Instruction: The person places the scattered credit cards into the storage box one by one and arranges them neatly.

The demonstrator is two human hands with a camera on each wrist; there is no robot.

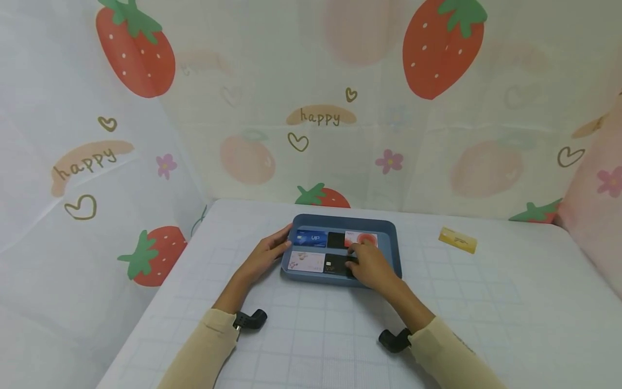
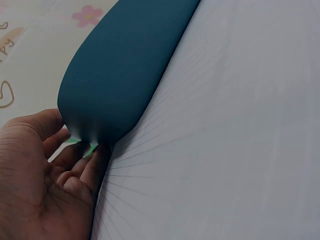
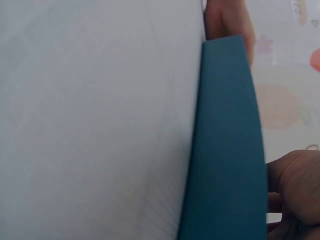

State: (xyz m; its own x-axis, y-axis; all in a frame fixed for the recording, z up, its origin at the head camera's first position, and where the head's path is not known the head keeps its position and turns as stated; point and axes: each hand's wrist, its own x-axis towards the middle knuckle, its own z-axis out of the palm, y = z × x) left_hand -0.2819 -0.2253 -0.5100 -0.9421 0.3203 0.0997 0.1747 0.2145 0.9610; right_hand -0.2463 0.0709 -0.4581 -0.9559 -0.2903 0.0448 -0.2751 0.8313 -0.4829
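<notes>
A blue-grey tray (image 1: 394,246) sits on the table with several cards in it. My left hand (image 1: 264,254) holds the tray at its left side, the thumb by the rim and the fingers against the outer wall (image 2: 110,90). Over the tray's right half, my right hand (image 1: 373,266) has bent fingers on the right part of a black VIP card (image 1: 333,263). Whether they pinch it cannot be told; the tray wall (image 3: 227,140) hides the fingertips in the right wrist view. Near those fingers, a red-and-white card (image 1: 363,238) partly covers another black card (image 1: 335,240).
A blue VIP card (image 1: 311,238) lies at the tray's upper left, and a pale patterned card (image 1: 306,261) at its lower left. To the right of the tray, a yellow card (image 1: 458,240) rests on the white table (image 1: 311,335). Strawberry-print sheets (image 1: 389,135) stand behind and beside the table.
</notes>
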